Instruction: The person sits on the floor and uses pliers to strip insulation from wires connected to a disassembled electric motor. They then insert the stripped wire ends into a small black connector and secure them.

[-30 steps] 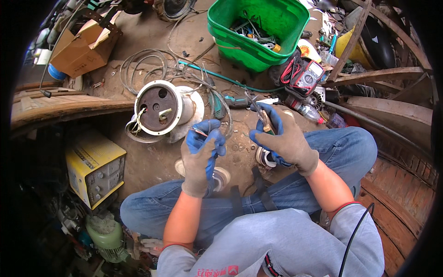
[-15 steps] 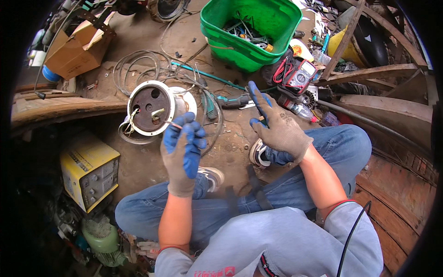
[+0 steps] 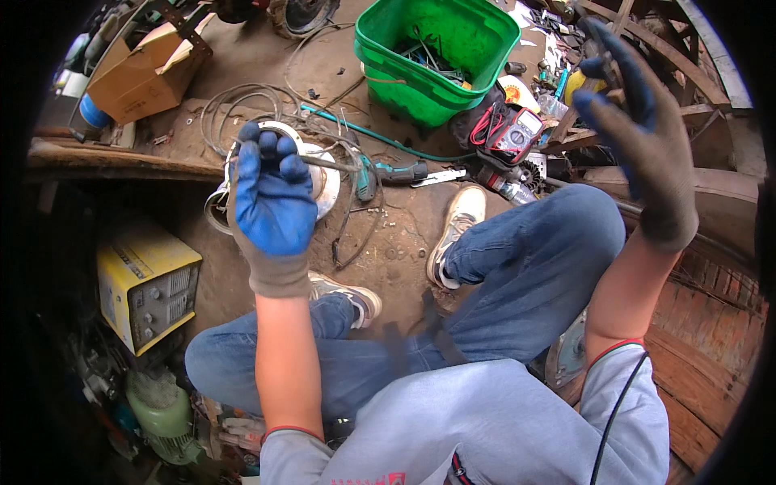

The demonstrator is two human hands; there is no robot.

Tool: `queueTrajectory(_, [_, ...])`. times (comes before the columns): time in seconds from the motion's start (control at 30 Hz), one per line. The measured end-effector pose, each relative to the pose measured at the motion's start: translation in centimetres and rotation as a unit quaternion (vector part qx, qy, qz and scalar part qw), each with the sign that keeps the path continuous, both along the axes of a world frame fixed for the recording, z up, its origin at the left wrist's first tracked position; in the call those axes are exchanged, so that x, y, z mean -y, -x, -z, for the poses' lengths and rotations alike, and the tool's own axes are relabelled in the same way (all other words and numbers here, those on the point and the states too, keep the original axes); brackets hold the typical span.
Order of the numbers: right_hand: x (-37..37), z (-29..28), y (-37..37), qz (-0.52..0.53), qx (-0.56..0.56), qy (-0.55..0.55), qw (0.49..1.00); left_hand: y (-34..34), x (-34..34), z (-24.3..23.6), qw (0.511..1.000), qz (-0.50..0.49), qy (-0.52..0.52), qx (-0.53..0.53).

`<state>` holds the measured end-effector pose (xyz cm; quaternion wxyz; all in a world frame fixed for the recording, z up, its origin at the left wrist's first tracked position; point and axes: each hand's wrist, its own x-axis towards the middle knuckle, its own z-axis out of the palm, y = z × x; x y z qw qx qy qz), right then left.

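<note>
My left hand, in a blue-palmed grey glove, is turned palm up with fingers curled on a thin grey cable. It hides much of a white flanged round housing behind it. My right hand, gloved alike, is raised at the upper right and grips a dark hand tool, apparently pliers, partly hidden by its fingers. A teal power tool lies just beyond the housing among coiled cables.
A green bin of tools, cardboard box and multimeter lie ahead. A yellow metal machine and green motor are at my left. Metal frames crowd the right, around my crossed legs.
My right hand has swung up and to the right with the tool. My left hand has moved up and left, turning palm up over the housing. My right leg and foot have shifted.
</note>
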<state>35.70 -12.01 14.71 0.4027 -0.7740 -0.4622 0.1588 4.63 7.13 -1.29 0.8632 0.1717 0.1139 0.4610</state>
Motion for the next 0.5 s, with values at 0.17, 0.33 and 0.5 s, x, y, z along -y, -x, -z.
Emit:
queueTrajectory(0.17, [-0.3,3.2,-7.4,0.020,-0.125,0.032,0.991,-1.0,-0.5,1.1,0.998,0.046,0.022,-0.020])
queueTrajectory(0.33, [1.1,17.6,-8.7,0.013,-0.098,0.306,0.947,-2.6,3.6,5.9,0.983,0.103,0.060,-0.141])
queueTrajectory(0.5, [3.6,32.7,-4.7,-0.074,-0.019,0.484,0.872,-1.8,8.5,10.6,0.867,0.211,-0.001,-0.451])
